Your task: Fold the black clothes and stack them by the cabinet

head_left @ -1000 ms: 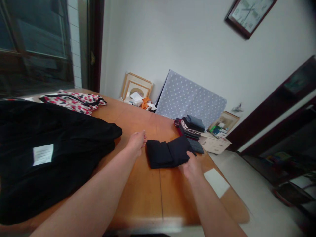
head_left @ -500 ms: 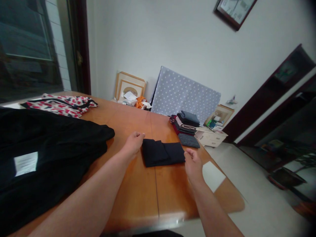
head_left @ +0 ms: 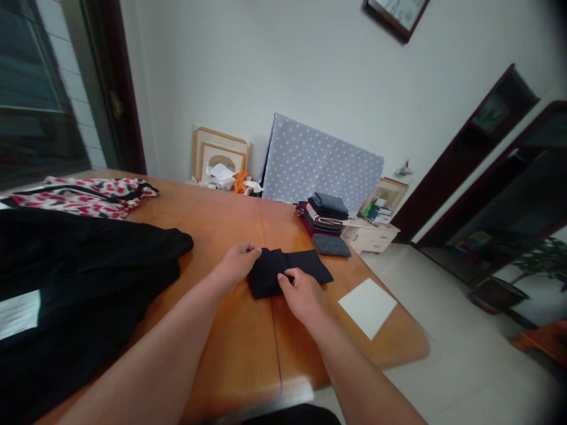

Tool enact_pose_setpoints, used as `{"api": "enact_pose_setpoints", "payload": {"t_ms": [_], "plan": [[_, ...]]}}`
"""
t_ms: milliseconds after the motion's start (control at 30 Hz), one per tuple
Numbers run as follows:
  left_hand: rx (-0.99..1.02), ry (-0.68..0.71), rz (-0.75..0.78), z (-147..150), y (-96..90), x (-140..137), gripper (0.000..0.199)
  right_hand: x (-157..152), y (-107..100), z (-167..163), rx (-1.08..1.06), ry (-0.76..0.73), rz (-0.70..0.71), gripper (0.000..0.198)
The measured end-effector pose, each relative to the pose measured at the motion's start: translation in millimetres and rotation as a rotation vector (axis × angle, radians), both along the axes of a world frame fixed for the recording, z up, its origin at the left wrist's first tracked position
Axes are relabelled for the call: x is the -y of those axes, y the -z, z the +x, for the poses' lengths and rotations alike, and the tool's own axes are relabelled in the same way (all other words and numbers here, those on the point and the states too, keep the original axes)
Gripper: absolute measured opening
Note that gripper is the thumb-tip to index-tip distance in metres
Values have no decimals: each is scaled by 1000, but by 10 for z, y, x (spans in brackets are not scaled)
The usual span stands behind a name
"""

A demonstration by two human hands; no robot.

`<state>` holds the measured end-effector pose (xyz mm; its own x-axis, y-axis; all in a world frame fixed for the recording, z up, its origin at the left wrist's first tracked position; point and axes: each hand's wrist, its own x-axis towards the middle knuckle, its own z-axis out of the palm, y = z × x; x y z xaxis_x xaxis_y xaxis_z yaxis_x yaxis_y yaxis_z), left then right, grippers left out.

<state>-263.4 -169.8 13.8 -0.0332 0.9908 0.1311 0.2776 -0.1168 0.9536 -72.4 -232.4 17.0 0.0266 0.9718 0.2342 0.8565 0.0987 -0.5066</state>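
A dark navy folded garment [head_left: 310, 263] lies flat on the wooden table [head_left: 221, 219], with a doubled-over part on its left half. My left hand [head_left: 240, 260] is closed at the garment's upper left corner, thumb and fingers pinching the cloth. Over the garment's near edge, around its middle, my right hand [head_left: 302, 290] curls thumb and forefinger on the fabric at the doubled part. The hand hides some of the near edge. Exactly which kind of garment it is does not show.
A large black garment [head_left: 88, 271] covers the table's left side, beside a red-and-white patterned cloth [head_left: 101, 195]. Behind on the right stands a stack of folded clothes [head_left: 326, 213], with a grey folded piece [head_left: 331, 245] in front. A white sheet [head_left: 368, 308] lies near the right edge.
My right hand has moved left from the garment's right end to its middle. My left hand has come onto the upper left corner. The whole view has shifted slightly.
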Motion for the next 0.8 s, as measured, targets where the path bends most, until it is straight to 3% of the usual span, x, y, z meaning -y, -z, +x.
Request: {"api": "enact_pose_setpoints", "payload": {"t_ms": [167, 367, 667, 800], "plan": [[-123, 30, 48, 15, 10, 25, 17, -67, 54, 25, -70, 80, -52, 30], [-137, 48, 28, 17, 15, 31, 14, -100, 222, 38, -225, 14, -59, 17], [-185, 106, 24, 22, -11, 62, 19, -125, 170, 128, -218, 103, 118, 27], [-164, 103, 8, 22, -7, 51, 15, -142, 176, 125, -194, 106, 64, 38]]}}
